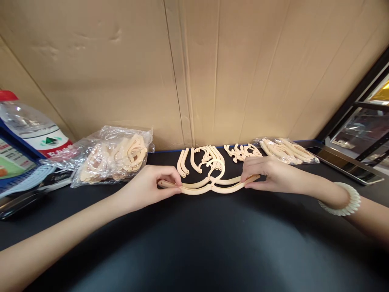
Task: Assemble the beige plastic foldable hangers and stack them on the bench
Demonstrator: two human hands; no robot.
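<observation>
Between my two hands is a beige plastic folding clothes hanger [194, 190], its curved arms spread out sideways and its hook pointing away from me. My left hand [148, 184] pinches the end of the left arms between thumb and fingers. On the other side my right hand [267, 172], with a pale coiled band on the wrist, grips the right end the same way. Just beyond the hanger lie several loose curved arm pieces [183, 162] and, to their right, a small pile of loose hook-shaped pieces [241, 152]. The hanger's hook partly overlaps the loose parts behind it.
A clear bag of beige parts [114, 156] sits at left, and another bag [287, 150] at the back right. Beside that is a phone [346, 164]. A red-capped bottle [33, 125] and a light blue comb-like item [28, 180] are far left. Cardboard [127, 73] stands behind the black tabletop [206, 243].
</observation>
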